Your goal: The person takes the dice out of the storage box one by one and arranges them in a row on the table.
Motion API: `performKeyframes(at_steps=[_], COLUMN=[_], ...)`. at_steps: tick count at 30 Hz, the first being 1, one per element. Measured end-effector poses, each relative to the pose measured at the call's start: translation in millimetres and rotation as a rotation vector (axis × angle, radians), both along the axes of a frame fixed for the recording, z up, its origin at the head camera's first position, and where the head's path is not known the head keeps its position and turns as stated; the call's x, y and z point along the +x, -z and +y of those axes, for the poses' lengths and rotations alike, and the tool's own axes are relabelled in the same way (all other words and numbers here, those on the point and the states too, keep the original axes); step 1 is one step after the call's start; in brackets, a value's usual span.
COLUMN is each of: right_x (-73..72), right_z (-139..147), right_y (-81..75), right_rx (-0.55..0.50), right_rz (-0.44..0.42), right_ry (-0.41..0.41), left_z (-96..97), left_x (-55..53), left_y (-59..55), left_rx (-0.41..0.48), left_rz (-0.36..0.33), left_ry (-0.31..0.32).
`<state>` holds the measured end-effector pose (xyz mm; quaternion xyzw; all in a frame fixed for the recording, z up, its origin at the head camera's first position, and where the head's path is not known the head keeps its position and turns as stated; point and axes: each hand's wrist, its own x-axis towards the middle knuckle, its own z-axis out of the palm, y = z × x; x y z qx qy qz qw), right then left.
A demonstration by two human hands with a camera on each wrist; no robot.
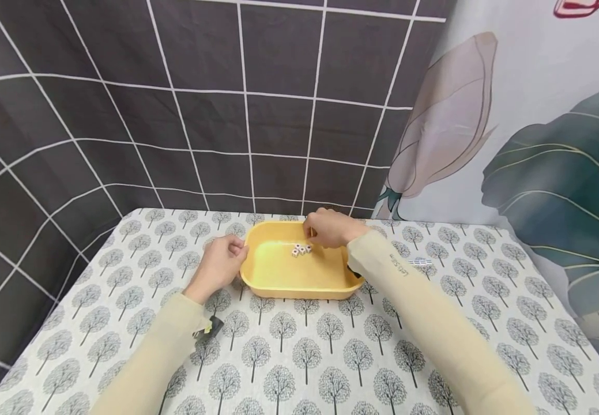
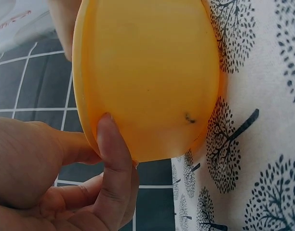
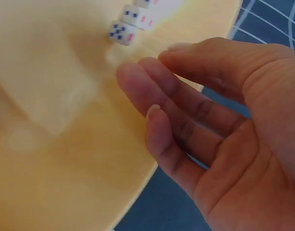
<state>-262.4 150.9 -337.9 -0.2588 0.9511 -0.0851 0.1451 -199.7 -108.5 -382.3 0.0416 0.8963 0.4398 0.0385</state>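
A shallow yellow plastic tub [image 1: 289, 279] with rounded corners stands on the cloth, and several small white dice [image 1: 301, 250] are grouped inside it. At the tub's left end, my left hand [image 1: 218, 265] pinches the rim; the left wrist view shows fingers [image 2: 113, 149] against the tub's outer wall [image 2: 147, 62]. My right hand [image 1: 332, 227] hangs over the far right part of the tub, close to the dice. Its fingers [image 3: 159, 139] are loosely bent in the right wrist view, with nothing between them, and blue-spotted dice [image 3: 122, 33] lie just beyond the fingertips.
A white cloth [image 1: 299, 351] printed with grey trees covers the table. Behind it hangs a dark curtain [image 1: 278, 121] with a white grid, and a leaf-patterned curtain [image 1: 553, 173] hangs at the right. A small white strip [image 1: 421, 262] lies right of the tub.
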Motion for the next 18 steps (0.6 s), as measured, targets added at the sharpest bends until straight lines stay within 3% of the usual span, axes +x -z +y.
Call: performKeyframes(at_steps=[6, 18], right_x=[0.2, 0.6], right_z=[-7, -11], right_y=[6.7, 16.6], right_rx=[0.049, 0.083], right_rz=[-0.04, -0.106], right_ry=[0.01, -0.069], left_z=[-0.6, -0.8], left_x=[0.4, 0.8], left_y=[-0.9, -1.4], left_rx=[0.007, 0.0], left_rz=[-0.001, 0.008], left_ry=[0.005, 0.006])
